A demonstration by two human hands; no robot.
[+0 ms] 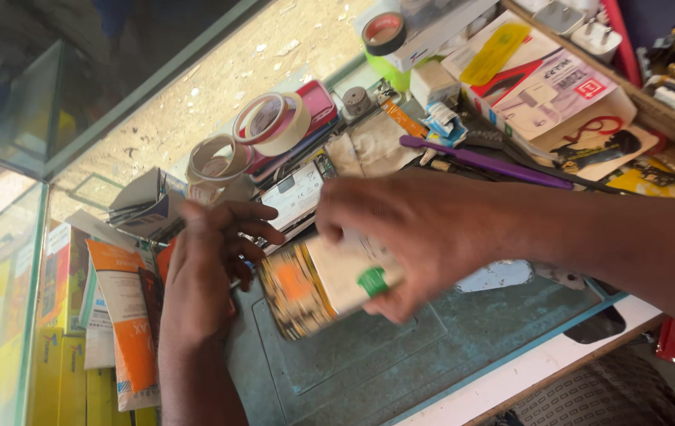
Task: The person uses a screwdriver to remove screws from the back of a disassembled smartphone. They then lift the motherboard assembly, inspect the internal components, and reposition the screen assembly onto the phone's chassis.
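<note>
My right hand [408, 229] grips a small flat box [326, 284], white with an orange and black end and a green mark, held over the green work mat [401, 355]. The box is blurred from motion. My left hand [211, 268] hovers just left of the box with fingers spread, holding nothing; its fingertips are near a white flat device [294, 197] lying behind.
Rolls of tape [274, 122] and a black tape roll [383, 31] lie at the back with a pink case [320, 102], a purple tool [487, 164], boxes and chargers. Packaged goods [128, 315] fill a glass case on the left. A white desk edge [543, 363] runs bottom right.
</note>
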